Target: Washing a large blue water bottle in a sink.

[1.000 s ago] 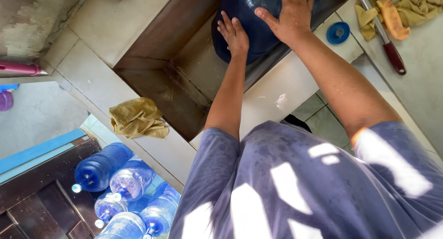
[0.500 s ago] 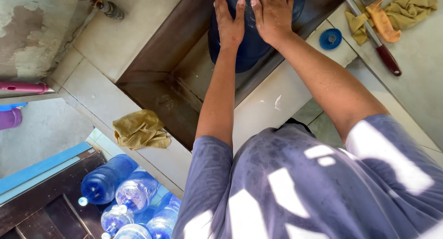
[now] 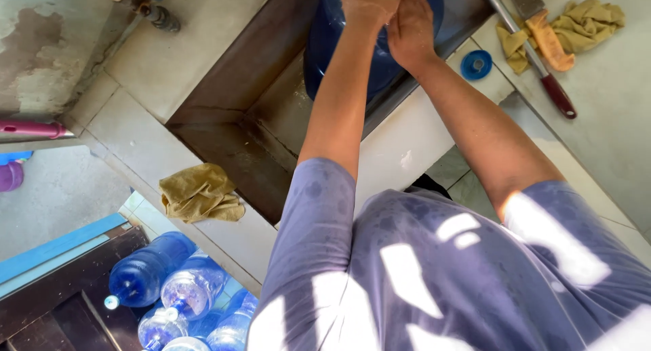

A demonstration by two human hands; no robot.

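Observation:
A big dark blue water jug point(image 3: 336, 59) stands in a sunken brown sink point(image 3: 230, 131). Both of my arms reach forward over the sink. My left hand point(image 3: 369, 2) rests on the top of the jug, partly cut off by the upper frame edge. My right hand point(image 3: 410, 32) lies flat against the jug just beside it, fingers together, the two hands touching. Most of the jug is hidden behind my hands and forearms.
A yellow cloth point(image 3: 200, 192) lies on the tiled ledge left of the sink. A blue cap point(image 3: 476, 64), a red-handled tool point(image 3: 553, 87) and another yellow cloth point(image 3: 590, 22) lie on the right counter. Several blue water bottles point(image 3: 146, 276) lie on the floor below left.
My hands have slid closer together on the jug, from spread apart to side by side. The view has shifted forward, so the jug sits higher in the frame.

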